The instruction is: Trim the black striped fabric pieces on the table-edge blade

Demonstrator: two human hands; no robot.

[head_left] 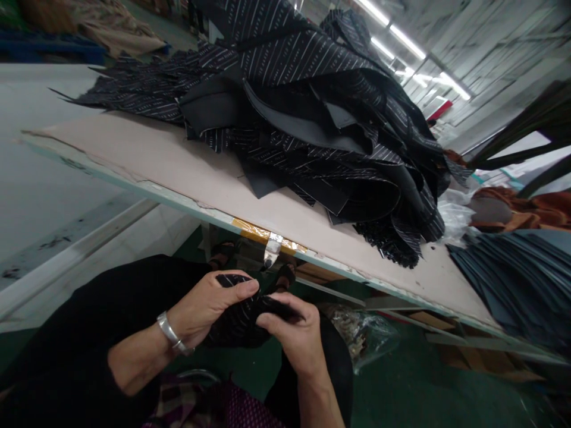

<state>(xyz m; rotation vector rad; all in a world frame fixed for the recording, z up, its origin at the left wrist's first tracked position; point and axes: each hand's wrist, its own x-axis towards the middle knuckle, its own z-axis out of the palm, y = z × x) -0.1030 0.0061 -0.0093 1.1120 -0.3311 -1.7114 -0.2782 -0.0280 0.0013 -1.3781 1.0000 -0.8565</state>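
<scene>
Over my lap, below the table edge, I hold a dark fabric piece with white printed stripes (pixel 237 316). My left hand (pixel 207 306), with a silver bracelet on the wrist, is closed on its left part, the thumb pressed on top. On the other side, my right hand (pixel 294 330) pinches a black folded part between thumb and fingers. Whether both hands grip one single piece is hard to make out. Above them on the table lies a large heap of similar black printed fabric (pixel 303 107), its plain dark backing showing in places.
A metal fitting (pixel 272 248) juts from the taped edge of the table (pixel 200 184). Dark flat pieces (pixel 513 279) are stacked at the right, near brown fabric (pixel 535 208). Under the table sits a clear plastic bag (pixel 366 333). A white panel (pixel 53 166) stands at the left.
</scene>
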